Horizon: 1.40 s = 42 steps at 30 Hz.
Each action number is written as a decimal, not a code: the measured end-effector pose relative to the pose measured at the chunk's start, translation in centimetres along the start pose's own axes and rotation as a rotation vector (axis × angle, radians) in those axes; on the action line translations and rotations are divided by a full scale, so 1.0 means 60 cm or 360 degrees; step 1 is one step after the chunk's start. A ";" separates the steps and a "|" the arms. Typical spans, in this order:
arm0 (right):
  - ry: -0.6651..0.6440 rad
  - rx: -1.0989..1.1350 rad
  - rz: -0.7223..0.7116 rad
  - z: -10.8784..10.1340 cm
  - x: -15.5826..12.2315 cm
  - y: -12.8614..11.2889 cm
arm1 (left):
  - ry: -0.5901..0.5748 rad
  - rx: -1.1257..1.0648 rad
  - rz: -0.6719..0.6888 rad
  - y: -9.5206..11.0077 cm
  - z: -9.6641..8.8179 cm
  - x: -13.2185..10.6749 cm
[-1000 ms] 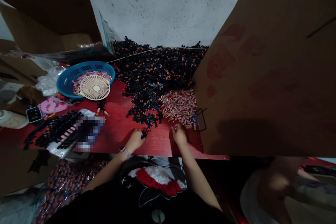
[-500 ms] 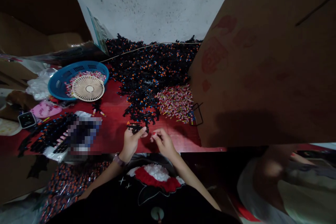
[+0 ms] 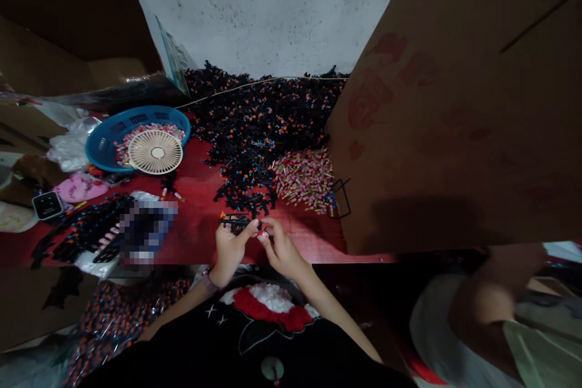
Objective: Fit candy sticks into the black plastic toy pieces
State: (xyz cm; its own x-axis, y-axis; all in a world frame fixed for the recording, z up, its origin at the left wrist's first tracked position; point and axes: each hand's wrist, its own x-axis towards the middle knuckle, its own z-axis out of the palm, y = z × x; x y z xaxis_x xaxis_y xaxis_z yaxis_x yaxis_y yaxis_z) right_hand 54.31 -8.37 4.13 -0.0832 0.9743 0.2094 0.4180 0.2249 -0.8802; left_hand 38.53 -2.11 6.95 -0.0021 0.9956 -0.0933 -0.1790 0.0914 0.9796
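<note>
1. Your left hand [image 3: 231, 248] grasps at least one black toy gun [image 3: 236, 224], its orange tip pointing left; the exact count is hidden by your fingers.
2. Your right hand [image 3: 282, 247] pinches one small red piece [image 3: 260, 233] at the toy gun's right end. Half a second ago your hands were apart; now the fingertips meet.
3. You have bare red tabletop [image 3: 195, 188] to the left; its front edge runs just below your hands.
4. Beyond your fingers, the heap of black toy guns [image 3: 268, 115] and the pile of pink pieces [image 3: 304, 179] touch, both too many to count.
5. One large cardboard box [image 3: 445, 133] bounds your right, one wire hook [image 3: 342, 201] beside it.
6. Farther left stand one blue basket [image 3: 96, 151] and one cream fan [image 3: 156, 152], with two loose pink pieces [image 3: 179, 197] nearby.
</note>
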 end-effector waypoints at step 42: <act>0.0631 -0.0346 0.0709 -0.040 -0.005 0.224 | 0.0075 0.0995 -0.0344 -0.039 -0.157 0.201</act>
State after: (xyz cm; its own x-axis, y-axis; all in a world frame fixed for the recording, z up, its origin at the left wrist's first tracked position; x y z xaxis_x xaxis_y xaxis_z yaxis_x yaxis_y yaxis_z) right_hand 62.13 -5.66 -6.71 0.4648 0.8852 0.0214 0.5129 -0.2495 -0.8214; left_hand 29.64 9.50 1.87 -0.0757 0.9530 -0.2933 0.4244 0.2970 0.8554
